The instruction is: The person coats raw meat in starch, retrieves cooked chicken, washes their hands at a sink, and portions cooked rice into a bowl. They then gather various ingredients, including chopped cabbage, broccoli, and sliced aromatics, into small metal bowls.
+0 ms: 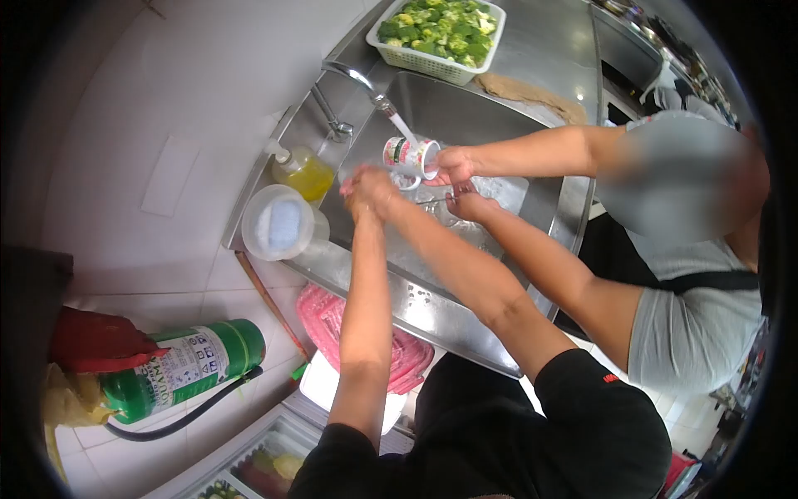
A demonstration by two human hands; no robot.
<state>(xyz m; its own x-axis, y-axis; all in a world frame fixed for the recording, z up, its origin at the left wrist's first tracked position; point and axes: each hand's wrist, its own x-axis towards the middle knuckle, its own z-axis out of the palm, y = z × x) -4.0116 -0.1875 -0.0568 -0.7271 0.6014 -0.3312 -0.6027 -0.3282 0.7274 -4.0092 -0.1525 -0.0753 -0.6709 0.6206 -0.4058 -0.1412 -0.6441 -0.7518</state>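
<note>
Black sleeves [603, 416]: nearest the camera; the wearer's bare forearms reach over the steel sink [453, 106], likely so drips fall inside.
Plastic tub [308, 223]: at the sink's edge, holding something pale blue, perhaps a cloth, seemingly kept handy.
Soap dispenser [306, 176]: yellow liquid, beside the tub, probably for easy reach.
Left hand [357, 204] and right hand [379, 185]: pressed together, blurred; I cannot tell whether anything is between them.
Printed cup [401, 153]: just right of them, tipped sideways under the running tap [356, 73], a co-worker's hand [454, 165] at its rim, apparently steadying it.
Broccoli basket [428, 64]: on the counter, perhaps away from splashes.
</note>
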